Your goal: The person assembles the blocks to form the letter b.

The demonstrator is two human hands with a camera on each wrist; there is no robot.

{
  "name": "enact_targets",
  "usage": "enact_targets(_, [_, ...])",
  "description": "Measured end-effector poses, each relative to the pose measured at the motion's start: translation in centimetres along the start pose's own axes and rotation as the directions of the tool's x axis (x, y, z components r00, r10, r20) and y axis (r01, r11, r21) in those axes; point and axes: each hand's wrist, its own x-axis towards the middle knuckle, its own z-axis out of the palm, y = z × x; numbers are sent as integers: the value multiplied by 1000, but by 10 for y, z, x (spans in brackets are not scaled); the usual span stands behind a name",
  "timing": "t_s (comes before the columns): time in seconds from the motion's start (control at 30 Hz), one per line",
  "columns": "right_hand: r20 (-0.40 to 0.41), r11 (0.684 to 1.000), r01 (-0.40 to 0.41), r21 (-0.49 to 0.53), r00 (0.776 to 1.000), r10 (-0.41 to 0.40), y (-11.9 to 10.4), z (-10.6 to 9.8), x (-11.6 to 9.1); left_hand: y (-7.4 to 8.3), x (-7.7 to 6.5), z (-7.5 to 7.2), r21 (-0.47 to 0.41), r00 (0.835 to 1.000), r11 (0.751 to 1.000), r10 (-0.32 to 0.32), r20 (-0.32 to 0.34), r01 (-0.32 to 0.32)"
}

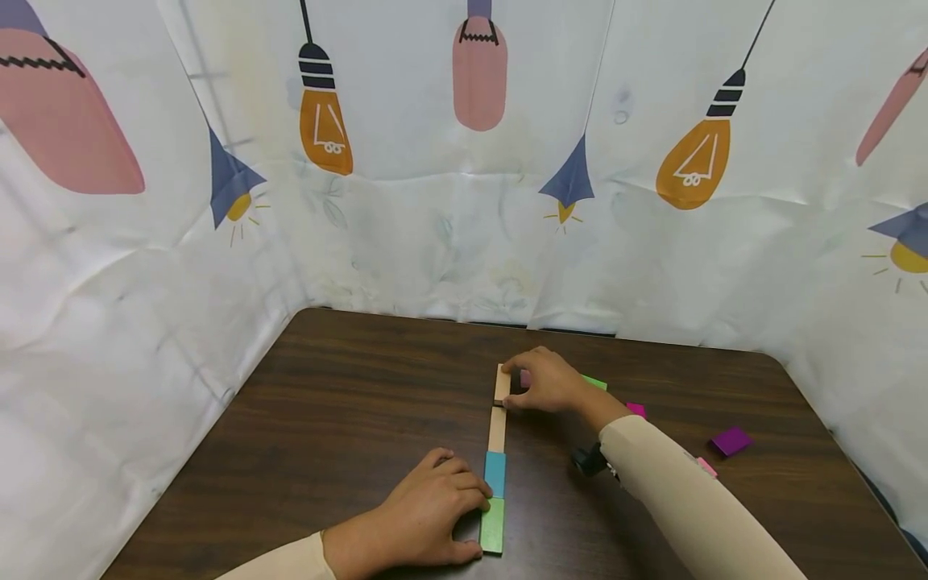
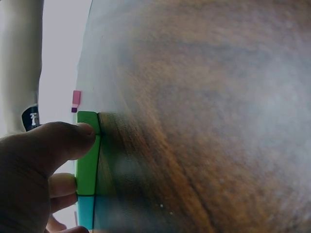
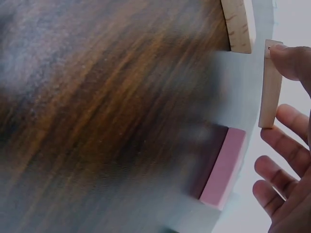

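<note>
A line of small rectangular blocks runs away from me: a green block (image 1: 491, 527), a blue block (image 1: 495, 474), then a plain wooden block (image 1: 496, 429). At the far end, my right hand (image 1: 553, 383) holds another plain wooden block (image 3: 271, 87) by its ends, between thumb and fingertips. A thin dark gap shows between it and the wooden block before it. My left hand (image 1: 428, 509) lies left of the line. Its fingers touch near where green meets blue, and its thumb is by the green block's near end.
Several loose blocks lie to the right: a purple block (image 1: 731, 441), a magenta block (image 1: 635, 409), a pink block (image 1: 706, 467) and a green one (image 1: 594, 382), partly hidden by the right arm. A patterned white cloth (image 1: 435, 242) hangs behind the dark wooden table (image 1: 348, 403).
</note>
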Motion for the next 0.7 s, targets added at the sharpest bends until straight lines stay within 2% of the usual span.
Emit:
enact_targets(0.17, [-8, 1000, 13, 25, 1000, -13, 2, 4, -1, 0, -1, 0, 5, 1000, 1000, 3, -12, -3])
enact_targets(0.7, [-19, 1000, -3, 7, 1000, 3, 6, 15, 3, -1, -2, 1, 10, 1000, 1000, 15, -26, -14])
